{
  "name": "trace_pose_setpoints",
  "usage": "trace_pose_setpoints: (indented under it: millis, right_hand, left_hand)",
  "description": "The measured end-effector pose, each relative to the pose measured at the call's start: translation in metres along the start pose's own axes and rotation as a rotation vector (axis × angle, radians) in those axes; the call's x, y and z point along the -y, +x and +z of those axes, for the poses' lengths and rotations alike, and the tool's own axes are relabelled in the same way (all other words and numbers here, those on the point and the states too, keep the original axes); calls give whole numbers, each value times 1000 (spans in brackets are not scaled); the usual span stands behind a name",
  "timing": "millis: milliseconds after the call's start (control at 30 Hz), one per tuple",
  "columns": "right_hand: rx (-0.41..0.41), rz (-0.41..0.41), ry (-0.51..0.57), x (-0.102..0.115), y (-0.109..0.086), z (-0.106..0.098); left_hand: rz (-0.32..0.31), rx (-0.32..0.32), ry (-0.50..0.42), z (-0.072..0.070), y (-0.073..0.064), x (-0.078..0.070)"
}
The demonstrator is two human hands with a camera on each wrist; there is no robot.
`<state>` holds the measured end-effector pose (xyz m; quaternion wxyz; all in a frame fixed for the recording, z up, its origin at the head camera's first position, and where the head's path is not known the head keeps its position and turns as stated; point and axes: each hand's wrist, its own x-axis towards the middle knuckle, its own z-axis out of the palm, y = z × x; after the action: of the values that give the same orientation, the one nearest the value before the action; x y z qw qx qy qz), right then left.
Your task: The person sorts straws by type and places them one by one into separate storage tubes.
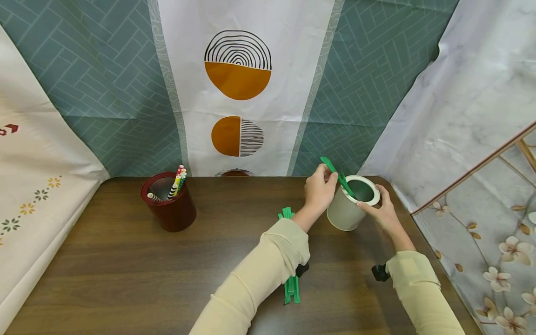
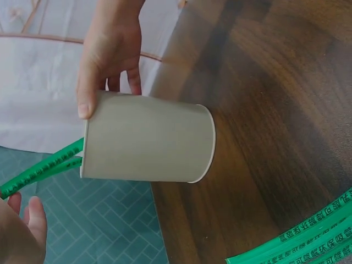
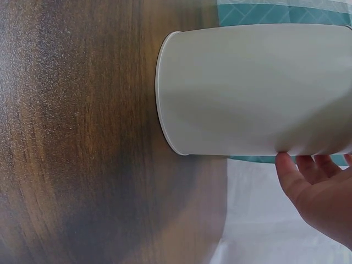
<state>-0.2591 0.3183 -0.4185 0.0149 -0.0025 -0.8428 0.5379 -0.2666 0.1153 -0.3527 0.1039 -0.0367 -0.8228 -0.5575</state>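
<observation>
At the table's back right stands a beige cylindrical canister (image 1: pixel 345 213), its open top showing a dark green inside. My right hand (image 1: pixel 386 215) holds the canister by the right side of its rim, with the thumb on the near edge. Green-wrapped straws (image 1: pixel 329 164) slant down into the opening, pinched near their upper ends by my left hand (image 1: pixel 320 190). In the left wrist view, printed lettering runs along the straw wrappers (image 2: pixel 47 168). More green-wrapped straws (image 1: pixel 291 289) lie on the table under my left forearm, which hides their middle part.
A dark red round holder (image 1: pixel 175 215) with several striped and coloured pens (image 1: pixel 179 181) stands at the back left of the brown wooden table (image 1: pixel 138 274). Patterned cloth (image 1: pixel 247 107) hangs behind the table's back edge, and a flowered cloth (image 1: pixel 494 260) borders the right side.
</observation>
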Motion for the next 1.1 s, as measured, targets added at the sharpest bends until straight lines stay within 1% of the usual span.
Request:
trace_pose_setpoints:
  millis: [200, 300, 467, 633, 767, 933, 1100]
  right_hand:
    - [-3, 8, 17, 1, -1, 1]
    - [-3, 8, 23, 2, -1, 1]
    - [3, 14, 19, 2, -1, 1]
    - [2, 21, 21, 2, 0, 1]
    - [-3, 10, 20, 1, -1, 1]
    - [-8, 4, 8, 0, -1, 1]
    - [-13, -2, 2, -1, 0, 1]
  left_hand:
    - [-2, 47, 47, 5, -1, 3]
    - [-21, 82, 59, 7, -2, 4]
    - [-49, 141, 105, 9, -3, 7]
    - [-36, 212, 115, 10, -2, 16]
    - [-33, 251, 98, 7, -1, 25]
    - [-36, 258, 92, -1, 1, 36]
    - [-35, 283, 79, -12, 4, 49]
